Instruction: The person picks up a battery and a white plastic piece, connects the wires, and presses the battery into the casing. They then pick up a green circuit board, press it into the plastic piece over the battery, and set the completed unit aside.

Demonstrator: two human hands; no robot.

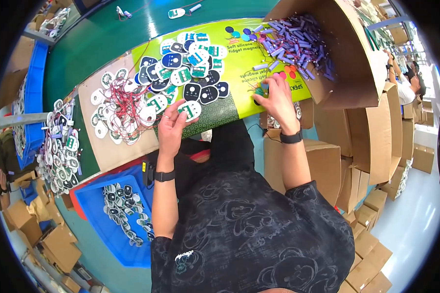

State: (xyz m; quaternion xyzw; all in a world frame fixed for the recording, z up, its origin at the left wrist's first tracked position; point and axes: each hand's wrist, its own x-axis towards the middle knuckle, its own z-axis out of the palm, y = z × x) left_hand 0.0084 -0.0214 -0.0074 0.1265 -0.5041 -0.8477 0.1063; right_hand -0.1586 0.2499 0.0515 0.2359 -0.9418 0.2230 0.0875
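Observation:
My left hand pinches a white oval plastic piece with a green circuit board at the table's near edge. My right hand is over the printed yellow-green sheet, with thumb and fingers apart and nothing clearly visible between them. Ahead of my left hand lies a heap of oval pieces, some dark-faced, others showing green boards. To its left, white round pieces lie tangled with red wires on cardboard. Beyond my right hand is a pile of purple cylindrical batteries with wires.
An open cardboard box stands tipped beside the batteries. Blue bin at lower left holds more pieces. A green conveyor belt runs behind, carrying a few parts. Cartons stand at right. Other people are at the far left and right.

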